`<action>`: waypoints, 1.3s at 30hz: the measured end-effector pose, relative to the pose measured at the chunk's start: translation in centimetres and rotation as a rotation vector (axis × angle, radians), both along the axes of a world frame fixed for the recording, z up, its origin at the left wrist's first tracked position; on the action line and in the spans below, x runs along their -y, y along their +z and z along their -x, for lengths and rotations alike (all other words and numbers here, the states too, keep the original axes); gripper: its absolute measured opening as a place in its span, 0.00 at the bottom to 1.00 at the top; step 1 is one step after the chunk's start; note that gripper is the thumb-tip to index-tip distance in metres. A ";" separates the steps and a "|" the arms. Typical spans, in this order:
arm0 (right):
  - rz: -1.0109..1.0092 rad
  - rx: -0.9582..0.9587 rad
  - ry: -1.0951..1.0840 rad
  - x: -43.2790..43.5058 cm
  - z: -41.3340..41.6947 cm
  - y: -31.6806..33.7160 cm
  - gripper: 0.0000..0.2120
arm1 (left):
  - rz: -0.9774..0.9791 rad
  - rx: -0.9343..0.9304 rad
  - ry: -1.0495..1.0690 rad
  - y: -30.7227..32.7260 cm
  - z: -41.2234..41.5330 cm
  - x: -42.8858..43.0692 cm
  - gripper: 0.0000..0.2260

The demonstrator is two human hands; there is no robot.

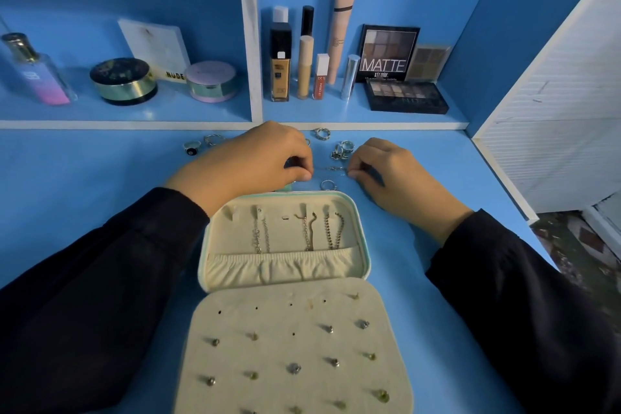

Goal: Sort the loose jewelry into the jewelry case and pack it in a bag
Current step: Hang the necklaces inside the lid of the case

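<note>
Holding a fine silver chain (pixel 332 169) stretched between both hands over the blue bench (pixel 100 171), just beyond the open jewelry case (pixel 282 267).

The left hand (pixel 258 158) and right hand (pixel 386 175) each pinch one end of the chain between thumb and fingertip, other fingers curled, knuckles up. The arms, in dark sleeves, reach forward past either side of the case. This looks like the sorting step, partly done: three chains (pixel 260 232) hang in the case's upper half and stud earrings (pixel 331 329) fill much of the panel nearest the person, while several rings (pixel 342 148) lie loose on the bench near the hands. The next move probably calls for bringing the chain back over the case to a hook that looks free at the far left, keeping it taut so it does not tangle. No bag is visible.
</note>
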State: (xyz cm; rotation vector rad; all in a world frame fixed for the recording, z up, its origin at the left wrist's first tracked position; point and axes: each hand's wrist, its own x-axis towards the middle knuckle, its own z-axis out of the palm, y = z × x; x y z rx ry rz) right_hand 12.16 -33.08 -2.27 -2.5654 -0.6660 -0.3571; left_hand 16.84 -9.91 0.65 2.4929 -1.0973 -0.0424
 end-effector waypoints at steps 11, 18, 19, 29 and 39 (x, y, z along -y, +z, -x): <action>-0.104 0.005 -0.012 -0.9 -0.2 0.4 0.06 | 0.078 0.004 0.030 1.0 -0.1 0.2 0.03; -0.250 -0.056 -0.029 -3.6 -0.9 1.4 0.06 | 0.278 -0.076 0.092 1.9 0.0 0.2 0.03; -0.274 -0.064 -0.034 -4.0 -1.0 1.5 0.05 | 0.300 -0.098 0.101 2.1 0.1 0.2 0.04; -0.398 -0.116 -0.179 -4.1 -1.5 2.3 0.04 | 0.570 -0.374 0.193 3.0 0.3 -0.1 0.10; -0.424 -0.146 -0.337 -3.1 -1.9 2.6 0.05 | 0.581 -0.287 0.318 4.0 -1.3 -2.9 0.10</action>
